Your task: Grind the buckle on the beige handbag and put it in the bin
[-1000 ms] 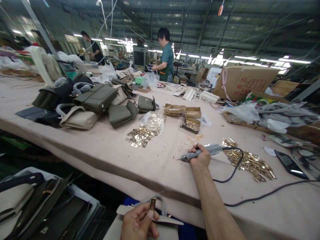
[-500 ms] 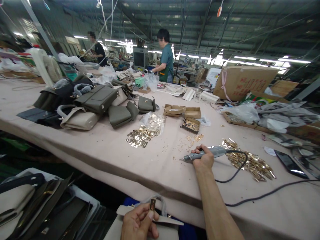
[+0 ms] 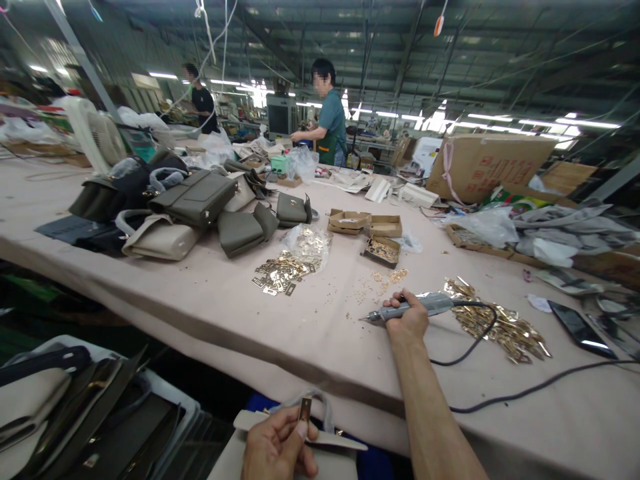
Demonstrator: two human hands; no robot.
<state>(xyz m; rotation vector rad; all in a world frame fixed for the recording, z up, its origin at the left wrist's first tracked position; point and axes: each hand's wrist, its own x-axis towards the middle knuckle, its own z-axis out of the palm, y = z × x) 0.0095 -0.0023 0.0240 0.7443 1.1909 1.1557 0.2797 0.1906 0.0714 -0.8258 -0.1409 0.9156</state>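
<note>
the right hand [image 3: 406, 319] is stretched out over the table [image 3: 210, 313], fingers wrapped tight around the grey driver [image 3: 413, 307]. the thumb lies along the near side of the barrel and the knuckles curl over the top, so the grip is fully closed on the tool. the driver lies nearly flat, its thin tip pointing left and sitting at or just above the cloth; whether it touches cannot be told. its black cord [image 3: 470, 333] loops off the rear end and runs right across the table.

the left hand [image 3: 277, 450] is low and close to the body, below the table edge. thumb and forefinger are pinched together on a small gold clasp [image 3: 305, 408], held upright above the knuckles, while the other fingers fold loosely in. beneath that hand lies a pale bag flap [image 3: 330, 437].

just right of the driver is a heap of gold fittings [image 3: 505, 330], with the cord crossing its near edge. a smaller pile of gold plates [image 3: 280, 275] sits well to the left, by a clear packet [image 3: 310, 243]. loose screws [image 3: 385, 277] are scattered just beyond the right hand. farther back lie grey bags [image 3: 195, 200], and a phone [image 3: 580, 329] rests at the right. a person in green [image 3: 327, 120] stands at the far end.
</note>
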